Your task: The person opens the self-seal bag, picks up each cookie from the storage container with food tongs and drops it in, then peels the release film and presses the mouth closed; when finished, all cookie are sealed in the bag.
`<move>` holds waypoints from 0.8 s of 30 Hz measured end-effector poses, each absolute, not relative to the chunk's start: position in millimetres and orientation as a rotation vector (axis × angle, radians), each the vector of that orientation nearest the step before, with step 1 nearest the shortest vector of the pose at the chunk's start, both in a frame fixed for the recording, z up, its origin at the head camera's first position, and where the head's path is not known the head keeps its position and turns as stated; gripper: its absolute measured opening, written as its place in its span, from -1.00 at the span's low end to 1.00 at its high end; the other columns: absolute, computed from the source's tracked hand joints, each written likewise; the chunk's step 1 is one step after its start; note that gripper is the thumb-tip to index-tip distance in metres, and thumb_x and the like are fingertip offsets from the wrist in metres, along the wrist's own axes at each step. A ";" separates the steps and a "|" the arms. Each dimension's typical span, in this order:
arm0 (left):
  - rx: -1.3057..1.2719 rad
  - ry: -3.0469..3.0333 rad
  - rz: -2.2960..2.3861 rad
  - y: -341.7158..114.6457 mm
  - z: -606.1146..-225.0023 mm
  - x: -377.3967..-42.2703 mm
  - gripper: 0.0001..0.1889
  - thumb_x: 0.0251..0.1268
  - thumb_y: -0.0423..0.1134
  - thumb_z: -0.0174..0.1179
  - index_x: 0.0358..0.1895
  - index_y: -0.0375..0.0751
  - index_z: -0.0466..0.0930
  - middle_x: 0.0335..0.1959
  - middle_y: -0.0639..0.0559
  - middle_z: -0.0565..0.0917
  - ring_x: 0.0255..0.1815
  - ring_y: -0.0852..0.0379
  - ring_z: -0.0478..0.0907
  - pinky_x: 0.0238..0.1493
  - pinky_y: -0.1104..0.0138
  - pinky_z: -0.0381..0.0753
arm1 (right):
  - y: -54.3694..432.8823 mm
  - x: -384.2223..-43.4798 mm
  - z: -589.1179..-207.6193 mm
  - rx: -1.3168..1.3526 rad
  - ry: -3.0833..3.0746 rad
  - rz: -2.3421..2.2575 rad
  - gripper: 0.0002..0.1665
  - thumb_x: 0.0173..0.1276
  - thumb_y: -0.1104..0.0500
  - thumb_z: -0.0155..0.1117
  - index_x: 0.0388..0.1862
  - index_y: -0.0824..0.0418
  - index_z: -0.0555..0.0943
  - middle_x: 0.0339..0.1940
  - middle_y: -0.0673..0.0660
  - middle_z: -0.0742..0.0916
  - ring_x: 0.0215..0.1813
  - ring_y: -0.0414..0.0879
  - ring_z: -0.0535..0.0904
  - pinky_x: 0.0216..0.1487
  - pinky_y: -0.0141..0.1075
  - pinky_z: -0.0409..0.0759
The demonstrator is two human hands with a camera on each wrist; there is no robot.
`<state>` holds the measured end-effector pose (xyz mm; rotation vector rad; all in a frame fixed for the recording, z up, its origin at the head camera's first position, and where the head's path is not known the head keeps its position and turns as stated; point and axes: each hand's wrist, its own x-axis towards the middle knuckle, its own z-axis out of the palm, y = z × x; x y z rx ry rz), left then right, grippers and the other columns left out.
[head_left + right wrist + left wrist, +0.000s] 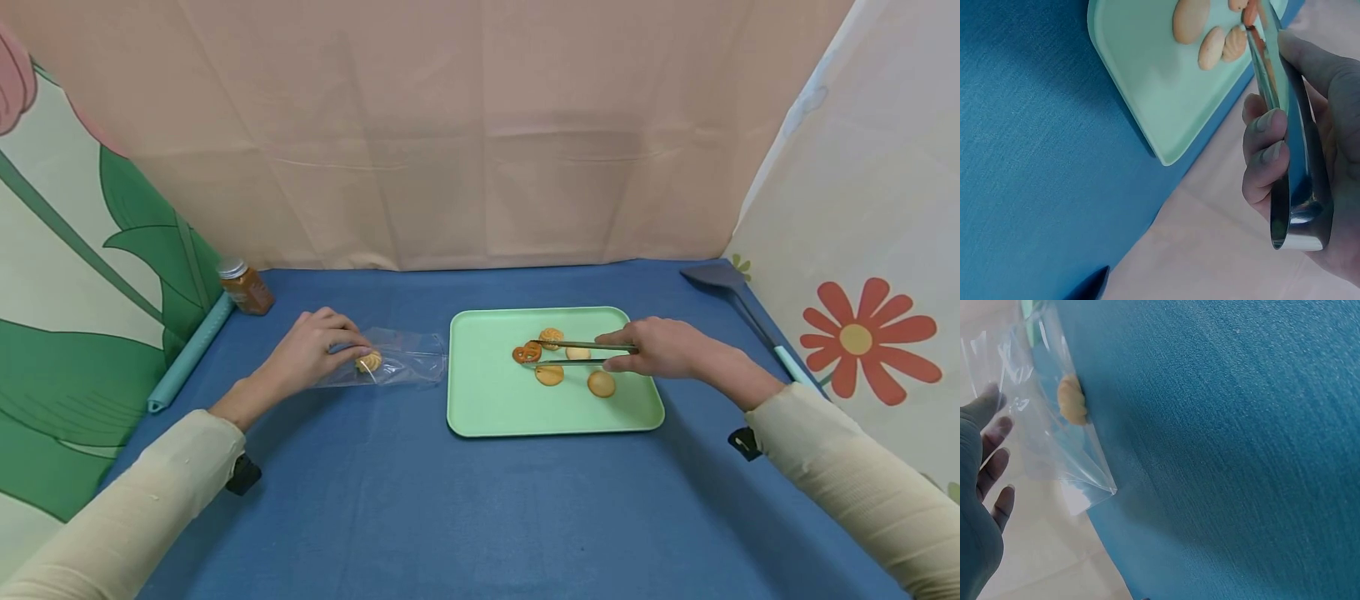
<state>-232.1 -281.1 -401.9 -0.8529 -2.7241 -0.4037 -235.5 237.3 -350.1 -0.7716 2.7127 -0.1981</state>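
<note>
On the left, my left hand (318, 343) pinches a clear plastic bag (420, 360) between thumb and fingers. One ridged, pale golden cookie (1072, 400) lies inside that bag, low against the blue tabletop. My right hand (663, 348) grips metal tongs (1300, 147), thumb on one arm and fingers curled round the other. Over the light green tray (510, 414), the parted tong tips stand on either side of a brown pretzel (527, 353). Around it on the tray lie a textured cookie (552, 335) and several smooth round biscuits (601, 384).
At the back left, an amber jar (251, 293) with a silver lid leans by a rolled teal item (191, 354). A dark spatula (720, 277) with a pale blue handle lies along the right edge. A beige cloth wall (480, 167) closes off the back.
</note>
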 end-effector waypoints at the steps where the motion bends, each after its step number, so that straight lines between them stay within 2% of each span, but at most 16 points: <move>1: -0.849 -2.727 -0.401 -281.1 -401.9 -232.1 -0.90 0.23 -0.13 0.41 -0.22 0.07 0.84 -0.25 0.14 0.73 -0.12 0.12 0.47 -0.13 0.17 0.27 | 237.6 -235.4 -350.3 -0.778 2.713 -0.202 -0.42 0.42 -0.14 0.29 0.36 0.02 0.57 0.20 0.19 0.71 -0.02 -0.10 0.65 -0.27 -0.21 0.54; 5: -0.858 -2.724 -0.398 -281.3 -402.3 -232.1 -0.90 0.25 -0.12 0.40 -0.21 0.06 0.84 -0.24 0.13 0.73 -0.12 0.11 0.47 -0.13 0.16 0.27 | 239.4 -235.7 -350.7 -0.802 2.710 -0.227 -0.42 0.42 -0.15 0.28 0.35 0.03 0.58 0.18 0.18 0.72 -0.13 -0.18 0.63 -0.32 -0.25 0.50; 12: -0.876 -2.717 -0.409 -281.5 -402.6 -233.6 -0.90 0.27 -0.13 0.39 -0.21 0.05 0.84 -0.25 0.12 0.73 -0.12 0.10 0.47 -0.12 0.14 0.27 | 240.8 -235.6 -351.0 -0.819 2.718 -0.237 -0.40 0.44 -0.19 0.25 0.36 0.01 0.57 0.21 0.15 0.71 0.03 -0.06 0.68 -0.21 -0.18 0.58; 19: -0.868 -2.728 -0.399 -280.6 -401.9 -232.9 -0.90 0.26 -0.15 0.40 -0.20 0.05 0.84 -0.24 0.11 0.74 -0.12 0.09 0.47 -0.12 0.14 0.27 | 238.1 -236.6 -348.4 -0.846 2.707 -0.284 -0.39 0.44 -0.19 0.25 0.37 0.02 0.56 0.19 0.12 0.72 -0.11 -0.21 0.65 -0.23 -0.25 0.54; 24: -0.872 -2.721 -0.401 -280.1 -402.0 -232.3 -0.90 0.26 -0.15 0.40 -0.21 0.05 0.84 -0.25 0.11 0.74 -0.13 0.09 0.47 -0.14 0.16 0.26 | 231.7 -235.9 -344.6 -0.866 2.699 -0.317 -0.41 0.44 -0.16 0.27 0.37 0.01 0.56 0.21 0.10 0.71 0.03 -0.12 0.64 -0.16 -0.21 0.56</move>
